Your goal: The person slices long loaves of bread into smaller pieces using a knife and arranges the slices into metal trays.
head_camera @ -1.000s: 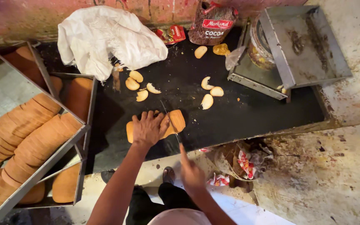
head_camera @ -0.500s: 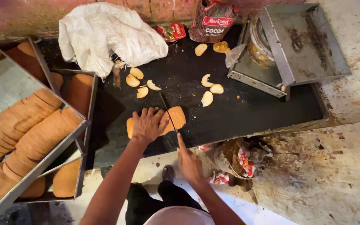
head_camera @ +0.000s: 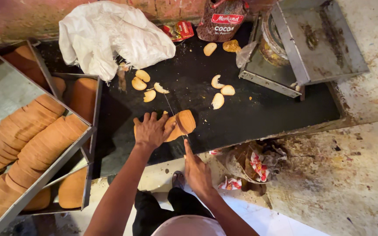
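Note:
My left hand (head_camera: 152,130) presses flat on a long brown bread loaf (head_camera: 181,123) lying on the black worktop (head_camera: 250,118). My right hand (head_camera: 196,169) grips the handle of a long thin knife (head_camera: 171,109), forefinger along its back. The blade runs across the loaf, and the loaf's right end is cut off and tilted up beside the blade. Cut bread end pieces (head_camera: 146,85) lie further back on the worktop, with another small group (head_camera: 221,92) to the right.
A metal tray (head_camera: 36,144) of sliced bread rounds stands at the left, with loaf tins (head_camera: 83,94) behind it. A white cloth sack (head_camera: 110,35), a brown packet (head_camera: 222,19) and a metal box (head_camera: 311,43) line the back. A rubbish bag (head_camera: 252,164) hangs below the edge.
The knife has gone down through the loaf, and the right end piece has come away and tipped up. My left hand has stayed on the loaf.

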